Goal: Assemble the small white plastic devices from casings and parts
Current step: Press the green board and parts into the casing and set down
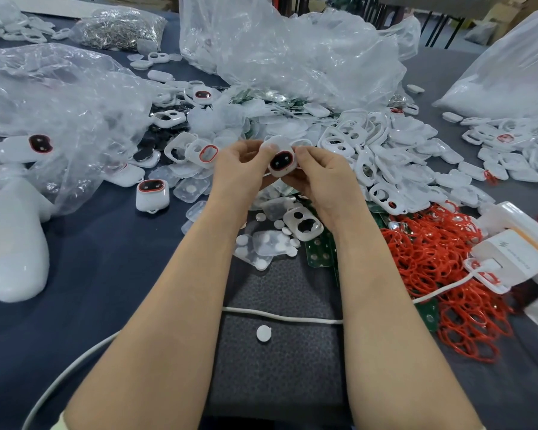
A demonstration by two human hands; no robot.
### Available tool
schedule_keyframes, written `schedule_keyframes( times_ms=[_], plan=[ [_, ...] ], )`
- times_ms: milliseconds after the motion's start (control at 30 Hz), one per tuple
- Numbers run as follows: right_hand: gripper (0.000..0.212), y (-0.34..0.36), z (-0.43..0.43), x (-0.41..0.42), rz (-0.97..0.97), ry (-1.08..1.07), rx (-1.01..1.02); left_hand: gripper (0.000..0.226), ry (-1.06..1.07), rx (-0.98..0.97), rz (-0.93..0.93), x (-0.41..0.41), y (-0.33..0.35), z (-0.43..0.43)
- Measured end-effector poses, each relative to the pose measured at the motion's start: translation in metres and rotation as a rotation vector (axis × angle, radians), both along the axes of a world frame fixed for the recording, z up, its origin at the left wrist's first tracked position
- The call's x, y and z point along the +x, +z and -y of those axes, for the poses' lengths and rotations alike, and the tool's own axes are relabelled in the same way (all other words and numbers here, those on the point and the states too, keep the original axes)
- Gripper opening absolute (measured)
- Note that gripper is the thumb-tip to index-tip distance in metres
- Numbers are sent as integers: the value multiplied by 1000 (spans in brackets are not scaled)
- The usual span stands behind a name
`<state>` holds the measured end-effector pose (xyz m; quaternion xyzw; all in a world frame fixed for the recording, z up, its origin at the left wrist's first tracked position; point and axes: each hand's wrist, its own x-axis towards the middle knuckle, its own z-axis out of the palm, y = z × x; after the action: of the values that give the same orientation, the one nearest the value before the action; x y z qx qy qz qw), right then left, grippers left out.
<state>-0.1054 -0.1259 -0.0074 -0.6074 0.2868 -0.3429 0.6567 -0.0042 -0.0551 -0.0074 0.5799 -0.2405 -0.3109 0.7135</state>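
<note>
A small white device with a dark oval window ringed in red is held above the table's middle, pinched between both hands. My left hand grips its left side, thumb on top. On its right side my right hand presses with thumb and fingers. Another assembled device stands on the blue cloth to the left. A casing front with two holes lies just below my hands. White casing frames are heaped to the right, and red rubber rings are piled at the lower right.
Crumpled clear plastic bags cover the left and back. Green circuit boards and white round discs lie near a dark textured mat. A white cable crosses the mat. White charger boxes sit at the right edge.
</note>
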Motion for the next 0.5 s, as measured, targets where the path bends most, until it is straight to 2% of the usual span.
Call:
schedule_keyframes(
  times_ms=[100,233,400,500],
  plan=[
    [27,-1,0,0,-20,-17,-37,8,19,34,74,-1,0,1],
    [28,-1,0,0,-23,-9,-27,25,47,104,188,-3,-2,4],
    [22,0,-1,-1,18,16,6,8,63,51,109,-4,-2,2],
    [8,-2,-1,-1,-95,-8,-120,9,69,50,109,-4,-4,3]
  ],
)
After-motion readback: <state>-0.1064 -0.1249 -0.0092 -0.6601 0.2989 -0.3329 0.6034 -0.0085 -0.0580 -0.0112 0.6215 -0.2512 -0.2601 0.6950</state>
